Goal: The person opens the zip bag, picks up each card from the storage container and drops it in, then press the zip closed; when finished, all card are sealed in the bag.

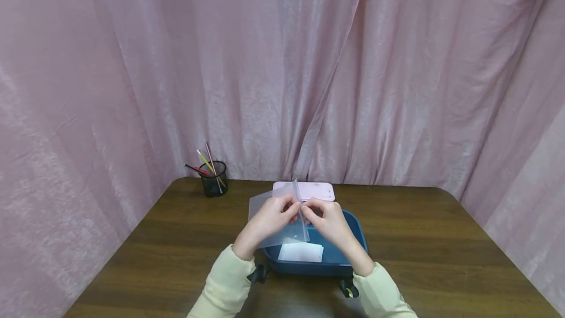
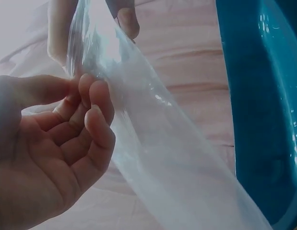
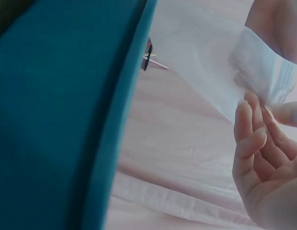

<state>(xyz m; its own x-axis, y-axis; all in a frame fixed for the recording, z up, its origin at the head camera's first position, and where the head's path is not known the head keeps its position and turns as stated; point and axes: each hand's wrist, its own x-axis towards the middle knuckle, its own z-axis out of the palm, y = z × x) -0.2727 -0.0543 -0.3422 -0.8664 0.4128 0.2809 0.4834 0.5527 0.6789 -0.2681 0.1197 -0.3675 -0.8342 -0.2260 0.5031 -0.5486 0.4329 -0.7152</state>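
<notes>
A black mesh cup [image 1: 214, 181] is standing at the far left of the brown worktop [image 1: 441, 239], near the pink curtain [image 1: 132, 63]. Pens and pencils [image 1: 206, 159] are sticking out of it.

The left hand [image 1: 269, 220] is pinching the top edge of a clear plastic bag [image 1: 278, 215] between thumb and fingertips [image 2: 93, 93]. The other fingers are curling loosely. In the left wrist view, the bag [image 2: 177, 163] is hanging down in a see-through sheet.

The bag is being held up in the air, just above a blue tub [image 1: 357, 232] in the middle of the worktop. A white card [image 1: 301, 252] is lying inside the tub, below the bag. A pale pink lid [image 1: 315, 191] is lying flat just behind the tub.

The right hand [image 1: 328, 221] is pinching the same top edge of the bag, right beside the left hand, so the two hands are almost touching. In the right wrist view, the fingers [image 3: 246, 132] are bending up toward the bag [image 3: 263, 72], though it is blurry, so the grip may be only with the fingertips.
</notes>
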